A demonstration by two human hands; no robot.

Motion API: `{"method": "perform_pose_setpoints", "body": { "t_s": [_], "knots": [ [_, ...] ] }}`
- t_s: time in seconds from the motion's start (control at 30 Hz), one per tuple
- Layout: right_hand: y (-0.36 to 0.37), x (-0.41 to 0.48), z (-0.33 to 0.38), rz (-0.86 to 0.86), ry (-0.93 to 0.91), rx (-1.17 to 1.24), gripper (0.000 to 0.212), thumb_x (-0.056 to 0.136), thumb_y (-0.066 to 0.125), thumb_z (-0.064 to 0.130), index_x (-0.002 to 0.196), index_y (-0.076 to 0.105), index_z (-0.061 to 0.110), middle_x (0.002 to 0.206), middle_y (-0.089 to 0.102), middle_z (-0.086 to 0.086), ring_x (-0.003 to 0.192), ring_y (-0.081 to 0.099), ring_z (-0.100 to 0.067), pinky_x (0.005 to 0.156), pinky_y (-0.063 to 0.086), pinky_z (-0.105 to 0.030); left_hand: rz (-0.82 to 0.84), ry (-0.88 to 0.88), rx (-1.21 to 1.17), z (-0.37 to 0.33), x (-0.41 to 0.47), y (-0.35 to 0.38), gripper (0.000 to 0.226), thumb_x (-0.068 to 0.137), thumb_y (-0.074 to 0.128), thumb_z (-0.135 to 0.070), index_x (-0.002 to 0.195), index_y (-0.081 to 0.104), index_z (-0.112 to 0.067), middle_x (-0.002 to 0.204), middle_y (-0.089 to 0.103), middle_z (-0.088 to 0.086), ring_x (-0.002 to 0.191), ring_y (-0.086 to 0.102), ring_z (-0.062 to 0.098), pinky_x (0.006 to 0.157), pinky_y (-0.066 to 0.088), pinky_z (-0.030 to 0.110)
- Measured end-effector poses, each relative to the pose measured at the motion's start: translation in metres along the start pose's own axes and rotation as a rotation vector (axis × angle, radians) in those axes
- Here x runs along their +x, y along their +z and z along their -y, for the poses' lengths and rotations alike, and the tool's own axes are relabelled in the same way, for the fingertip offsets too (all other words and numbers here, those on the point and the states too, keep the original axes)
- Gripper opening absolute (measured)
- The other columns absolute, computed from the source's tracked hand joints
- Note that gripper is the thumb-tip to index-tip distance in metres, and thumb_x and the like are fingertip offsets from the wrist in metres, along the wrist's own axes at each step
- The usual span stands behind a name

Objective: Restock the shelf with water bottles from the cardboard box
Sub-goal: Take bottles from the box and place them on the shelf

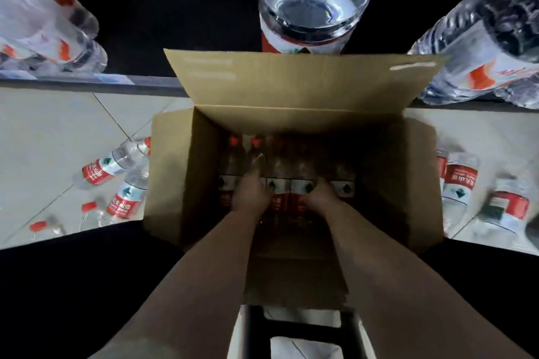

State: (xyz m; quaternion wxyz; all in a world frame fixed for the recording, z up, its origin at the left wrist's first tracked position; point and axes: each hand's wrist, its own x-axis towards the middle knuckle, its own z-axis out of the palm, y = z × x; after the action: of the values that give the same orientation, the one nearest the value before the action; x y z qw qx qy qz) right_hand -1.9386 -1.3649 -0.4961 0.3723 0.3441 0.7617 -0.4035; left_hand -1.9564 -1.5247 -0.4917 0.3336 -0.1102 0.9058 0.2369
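Bottles (pixel 280 172) lie deep in the cardboard box (pixel 291 90), so left hand (pixel 250 192) and right hand (pixel 319 197) each grip one inside.

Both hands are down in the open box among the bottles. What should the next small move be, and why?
Probably to close the fingers round a bottle each and lift straight up. The left hand and right hand lie on the row of clear plastic, red-capped water bottles inside the brown cardboard box. No bottle is raised, and the dim light hides whether either hand grips.
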Motion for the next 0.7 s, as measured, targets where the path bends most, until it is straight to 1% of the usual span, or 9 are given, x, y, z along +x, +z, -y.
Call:
{"method": "perform_pose_setpoints", "body": {
  "t_s": [0.07,0.1,0.17,0.23,0.33,0.43,0.5,0.6,0.7],
  "knots": [
    [0.007,0.006,-0.007,0.009,0.015,0.124,0.071,0.079,0.078,0.021,0.139,0.041,0.008,0.135,0.052,-0.012,0.123,0.051,-0.032,0.101,0.043,-0.033,0.041,-0.037,-0.073,0.003,-0.001,0.011,0.048,0.09,0.062,-0.022,0.136,0.049,-0.018,0.117,0.063,0.009,0.106,0.06,0.027,0.077,0.044,0.028],
    [0.011,0.008,-0.01,0.015,0.03,0.171,0.086,0.072,0.083,0.026,0.142,0.037,0.01,0.14,0.049,-0.012,0.126,0.05,-0.032,0.104,0.043,-0.039,0.068,-0.042,-0.084,0.005,0.0,0.014,0.037,0.089,0.063,-0.021,0.125,0.057,-0.014,0.114,0.065,0.01,0.106,0.061,0.027,0.078,0.045,0.028],
    [0.018,0.017,-0.018,0.046,0.074,0.217,0.109,0.057,0.087,0.036,0.148,0.03,0.014,0.147,0.044,-0.012,0.129,0.048,-0.032,0.105,0.044,-0.046,0.115,-0.065,-0.137,0.007,0.002,0.017,0.029,0.088,0.064,-0.019,0.116,0.062,-0.01,0.114,0.066,0.009,0.108,0.061,0.026,0.081,0.045,0.028],
    [0.022,0.024,-0.023,0.052,0.105,0.255,0.102,0.065,0.086,0.028,0.148,0.03,0.011,0.146,0.044,-0.012,0.13,0.047,-0.032,0.106,0.044,-0.045,0.161,-0.078,-0.181,0.007,0.003,0.02,0.038,0.087,0.067,-0.017,0.123,0.06,-0.007,0.12,0.064,0.009,0.112,0.059,0.026,0.087,0.045,0.028],
    [0.025,0.029,-0.023,0.036,0.142,0.318,0.082,0.071,0.083,0.017,0.141,0.041,0.008,0.138,0.053,-0.013,0.124,0.053,-0.03,0.102,0.046,-0.04,0.251,-0.146,-0.302,0.005,0.004,0.023,0.06,0.083,0.071,-0.01,0.138,0.047,-0.007,0.132,0.058,0.009,0.121,0.055,0.027,0.096,0.045,0.03],
    [0.029,0.036,-0.025,-0.003,0.113,0.293,0.065,0.074,0.081,0.02,0.132,0.053,0.008,0.129,0.06,-0.012,0.118,0.058,-0.03,0.094,0.047,-0.034,0.325,-0.142,-0.316,0.003,0.01,0.03,0.067,0.074,0.08,-0.024,0.134,0.051,-0.016,0.127,0.061,0.001,0.119,0.057,0.022,0.099,0.048,0.038],
    [0.03,0.037,-0.028,-0.042,0.095,0.262,0.052,0.076,0.079,0.022,0.123,0.059,0.012,0.119,0.066,-0.01,0.11,0.063,-0.028,0.089,0.051,-0.034,0.343,-0.158,-0.302,0.002,0.014,0.038,0.067,0.07,0.083,-0.029,0.129,0.053,-0.017,0.124,0.062,0.0,0.116,0.059,0.02,0.096,0.05,0.037],
    [0.029,0.039,-0.036,-0.072,0.087,0.246,0.055,0.075,0.079,0.025,0.124,0.057,0.014,0.115,0.067,-0.006,0.106,0.064,-0.026,0.083,0.049,-0.031,0.335,-0.197,-0.333,-0.004,0.018,0.05,0.065,0.073,0.081,-0.02,0.129,0.05,-0.01,0.126,0.059,0.005,0.116,0.056,0.023,0.092,0.048,0.032],
    [0.028,0.04,-0.041,-0.089,0.083,0.214,0.057,0.074,0.08,0.024,0.124,0.057,0.01,0.116,0.066,-0.009,0.107,0.064,-0.027,0.081,0.048,-0.029,0.266,-0.222,-0.304,-0.014,0.015,0.054,0.064,0.079,0.076,-0.018,0.133,0.043,-0.007,0.135,0.052,0.014,0.123,0.052,0.029,0.096,0.043,0.031]
  ]
}}
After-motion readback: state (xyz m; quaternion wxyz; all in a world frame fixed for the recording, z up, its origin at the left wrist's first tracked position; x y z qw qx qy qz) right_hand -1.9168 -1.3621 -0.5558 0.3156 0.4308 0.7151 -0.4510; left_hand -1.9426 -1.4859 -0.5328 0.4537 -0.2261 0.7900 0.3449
